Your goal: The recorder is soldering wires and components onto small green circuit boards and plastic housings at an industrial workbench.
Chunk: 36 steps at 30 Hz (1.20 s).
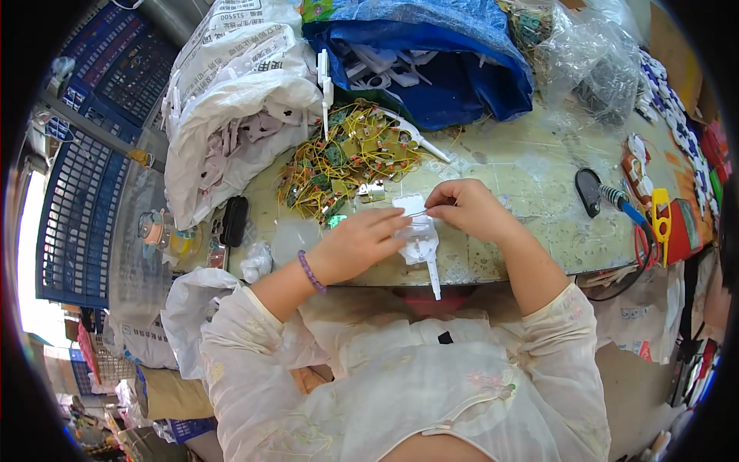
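A white plastic casing (416,245) with a narrow handle lies at the near edge of the table, its handle sticking out over the edge toward me. My left hand (366,240), with a purple bead bracelet on the wrist, grips the casing from its left side. At the casing's upper right, my right hand (466,208) has thumb and fingers pinched together; whatever is between them is too small to make out. Just beyond lies a heap of small circuit boards with yellow wires (342,158), and a silvery metal part (371,190) rests at its near edge.
A white woven sack (254,100) and a blue bag (469,85) of white plastic parts stand at the back. On the right are a soldering iron (616,196) in blue and black, its dark rest (588,191), and yellow cutters (661,212). Left is a black case (234,221).
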Available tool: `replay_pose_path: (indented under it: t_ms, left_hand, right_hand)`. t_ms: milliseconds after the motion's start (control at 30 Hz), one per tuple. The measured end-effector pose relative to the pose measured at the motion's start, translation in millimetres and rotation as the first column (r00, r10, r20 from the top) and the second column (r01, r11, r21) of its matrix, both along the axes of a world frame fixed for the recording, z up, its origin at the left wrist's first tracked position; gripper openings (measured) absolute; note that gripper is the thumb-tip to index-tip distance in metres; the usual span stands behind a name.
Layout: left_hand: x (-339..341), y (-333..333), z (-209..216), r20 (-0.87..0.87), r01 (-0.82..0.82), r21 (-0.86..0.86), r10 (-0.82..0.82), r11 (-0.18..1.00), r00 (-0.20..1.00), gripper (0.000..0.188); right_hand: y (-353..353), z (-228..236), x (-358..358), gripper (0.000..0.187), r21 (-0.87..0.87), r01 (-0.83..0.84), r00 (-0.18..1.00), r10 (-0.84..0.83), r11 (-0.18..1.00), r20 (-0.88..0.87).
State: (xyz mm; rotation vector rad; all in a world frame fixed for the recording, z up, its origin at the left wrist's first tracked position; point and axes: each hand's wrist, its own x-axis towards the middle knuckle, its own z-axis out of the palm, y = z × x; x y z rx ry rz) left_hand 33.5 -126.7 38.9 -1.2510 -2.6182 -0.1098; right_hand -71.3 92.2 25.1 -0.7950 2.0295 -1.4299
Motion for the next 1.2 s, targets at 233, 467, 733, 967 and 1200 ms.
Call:
replay_pose_path:
  t_ms: [233,467,733,967,1200]
  left_hand:
    - [-31.4,1.7,2.5,0.303,-0.243,0.193,0.178,0.951,0.936,0.071]
    - [-39.9,12.7,17.6,0.711,-0.307,0.078,0.163,0.949,0.685,0.045]
    - [7.8,22.6,2.6,0.140,-0.367,0.258,0.341,0.894,0.930,0.036]
    - [53.8,56.6,1.1,0.206,-0.642,0.243,0.608,0.727,0.767,0.035]
    - [-54.8,-4.0,-2.0,-0.057,-0.533,0.374,0.592,0.759,0.804,0.011]
  right_hand:
    - [-5.9,3.5,5.5,0.008,-0.145,-0.165,0.974,0.138,0.976,-0.180]
    - [-2.4,18.4,11.9,0.010,-0.306,-0.188,0.967,0.231,0.933,0.108]
    - [-5.2,56.7,46.5,0.021,-0.038,-0.188,0.740,0.116,0.981,-0.662]
    - [8.2,2.3,51.9,0.020,-0.011,-0.066,0.806,0.047,0.998,-0.590]
    - [24.8,-19.9,62.6,0.020,-0.118,0.180,0.807,-0.215,0.977,-0.550]
